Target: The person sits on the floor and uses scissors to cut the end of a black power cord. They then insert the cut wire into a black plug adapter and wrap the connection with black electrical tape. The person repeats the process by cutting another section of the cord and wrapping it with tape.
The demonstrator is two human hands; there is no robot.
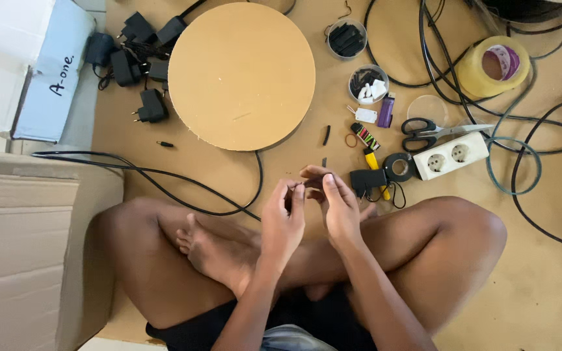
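I sit cross-legged on the brown floor [281, 175], both hands raised in front of my knees. My left hand [283, 224] pinches the end of a thin dark wire [309, 185] between thumb and fingertips; my right hand [336, 201] closes its fingers on the same wire from the other side, so the two hands nearly touch. The piece is small and half hidden by my fingers, so it may be a bit of sleeve rather than bare wire.

Just right of my right hand lies a black adapter [367, 179], with a roll of black tape [399, 166] beside it and a white socket strip [451, 156] next to that. Black-handled scissors [424, 131] lie above the strip, near a purple lighter [386, 111] and a round tub of small parts [368, 84]. A large round wooden disc [242, 75] lies ahead of me, and a heap of black chargers [134, 62] sits to its left. A roll of clear tape [494, 66] rests among black cables [437, 71] at upper right.
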